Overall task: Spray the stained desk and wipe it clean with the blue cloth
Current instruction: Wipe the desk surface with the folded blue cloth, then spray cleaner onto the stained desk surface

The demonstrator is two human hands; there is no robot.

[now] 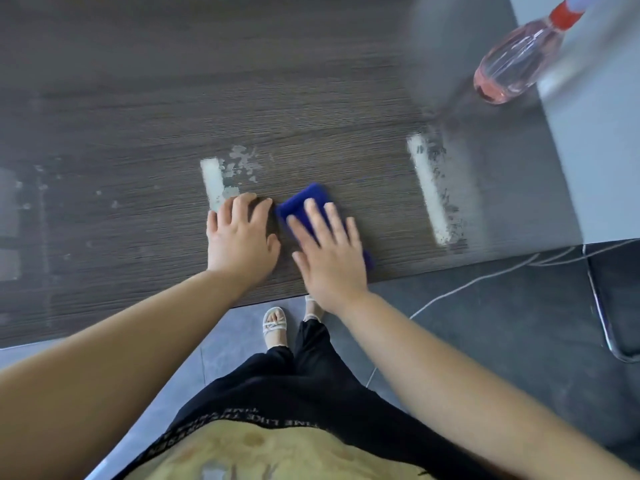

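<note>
The dark wood-grain desk (138, 109) carries white stains: one strip (212, 183) with flaky patches beside it, and a longer strip (427, 188) to the right. My right hand (329, 251) lies flat with spread fingers on the folded blue cloth (304, 199), pressing it on the desk near the front edge; the hand looks blurred. My left hand (239, 237) rests palm down on the desk just left of the cloth, fingertips touching the lower end of the left strip. A clear spray bottle (516, 64) with pink liquid and a red collar stands at the far right.
A light grey panel (595, 140) borders the desk on the right. Below the desk edge are grey floor tiles, a white cable (460, 287) and a chrome chair leg (602, 306). Faint pale marks (10, 216) show on the desk's left side.
</note>
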